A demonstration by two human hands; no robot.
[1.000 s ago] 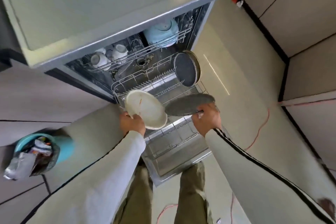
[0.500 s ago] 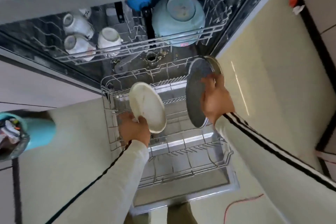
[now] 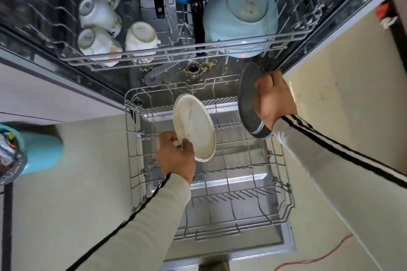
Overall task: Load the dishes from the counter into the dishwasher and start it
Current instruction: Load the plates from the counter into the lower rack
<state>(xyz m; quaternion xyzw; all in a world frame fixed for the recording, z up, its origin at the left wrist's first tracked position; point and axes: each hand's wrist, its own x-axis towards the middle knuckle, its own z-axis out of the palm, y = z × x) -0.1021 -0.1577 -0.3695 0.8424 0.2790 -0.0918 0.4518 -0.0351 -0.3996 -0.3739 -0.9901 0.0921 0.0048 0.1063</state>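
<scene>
Right hand (image 3: 274, 101) grips dark speckled round plate (image 3: 247, 97) on edge at pulled-out wire lower rack's (image 3: 132, 160) far right | left hand (image 3: 176, 156) grips soiled white plate (image 3: 193, 127), tilted over rack's middle tines.

Shot from a single wide-angle camera worn on the head, at the open grey dishwasher (image 3: 154, 86). Looks steeply down and a little forward, straight over the pulled-out grey wire lower rack (image 3: 231, 229). Sits close, within arm's reach: left hand (image 3: 176, 158) and right hand (image 3: 275, 103) at mid-frame, pale grey black-striped sleeves (image 3: 143, 215) entering from the bottom corners. Takes in the grey wire upper rack (image 3: 176, 51) along the top edge and the beige floor (image 3: 330, 116) on both sides, straight lines bowed by the lens.
</scene>
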